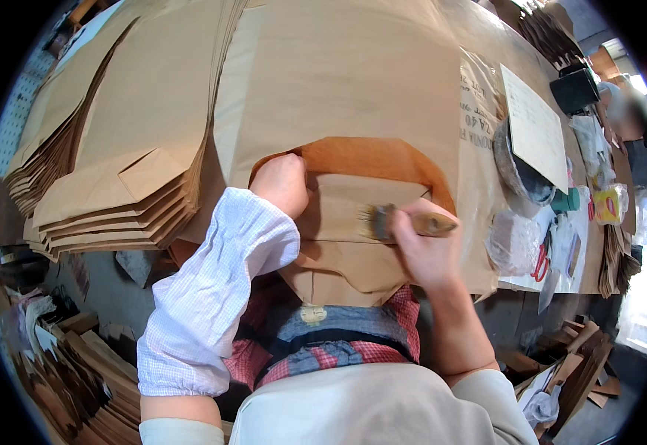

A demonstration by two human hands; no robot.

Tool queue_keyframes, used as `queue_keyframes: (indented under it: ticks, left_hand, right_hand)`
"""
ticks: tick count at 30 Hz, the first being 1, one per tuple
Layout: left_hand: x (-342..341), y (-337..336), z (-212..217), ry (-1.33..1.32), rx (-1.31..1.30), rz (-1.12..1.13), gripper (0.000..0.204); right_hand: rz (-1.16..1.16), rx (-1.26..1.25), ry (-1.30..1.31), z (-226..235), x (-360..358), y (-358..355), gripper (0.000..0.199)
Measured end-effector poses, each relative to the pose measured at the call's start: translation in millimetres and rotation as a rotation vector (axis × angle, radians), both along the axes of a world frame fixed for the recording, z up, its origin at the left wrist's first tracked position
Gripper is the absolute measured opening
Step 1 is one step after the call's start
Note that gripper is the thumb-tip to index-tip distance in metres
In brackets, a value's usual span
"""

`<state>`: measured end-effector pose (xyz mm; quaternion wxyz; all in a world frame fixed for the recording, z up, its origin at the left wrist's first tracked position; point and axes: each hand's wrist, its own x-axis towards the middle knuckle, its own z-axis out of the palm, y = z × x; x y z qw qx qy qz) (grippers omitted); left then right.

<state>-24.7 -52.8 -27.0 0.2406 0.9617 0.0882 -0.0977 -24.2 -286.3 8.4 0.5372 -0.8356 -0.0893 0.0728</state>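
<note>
In the middle of the frame, a flat brown paper bag [353, 222] is pressed down by the closed left hand [283, 182], likely so it stays flat. A wooden brush [405, 221] is gripped by the right hand [424, 252] over its fold. More bags [116, 170] are stacked at the upper left.
</note>
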Motion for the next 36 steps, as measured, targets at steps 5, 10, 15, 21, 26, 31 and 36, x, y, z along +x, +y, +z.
queue_keyframes:
  ticks: [5,10,15,21,26,31,36]
  left_hand:
    - [-3,-4,-2,0.037,0.106,-0.043,0.008]
    - [-3,-23,14,-0.009,0.285,-0.157,0.011]
    - [0,-39,11,-0.059,0.379,-0.244,0.008]
    - [-41,-22,23,-0.655,-0.350,-0.307,0.035]
    - [-58,22,-29,-0.272,0.416,-0.052,0.058]
    - [-53,-17,-37,-0.346,0.240,-0.120,0.062]
    - [-88,-5,-36,-0.307,0.220,-0.289,0.069]
  right_hand:
    - [0.021,-0.512,-0.202,18,7,-39,0.006]
    - [-0.185,0.653,0.006,14,28,-40,0.027]
    - [-0.100,1.391,0.287,-93,63,-7,0.038]
    - [0.102,1.645,0.615,-94,53,14,0.041]
    - [0.258,1.669,0.633,-101,57,14,0.042]
    - [0.280,1.574,0.629,-96,54,14,0.040]
    - [0.239,1.500,0.646,-100,52,11,0.035]
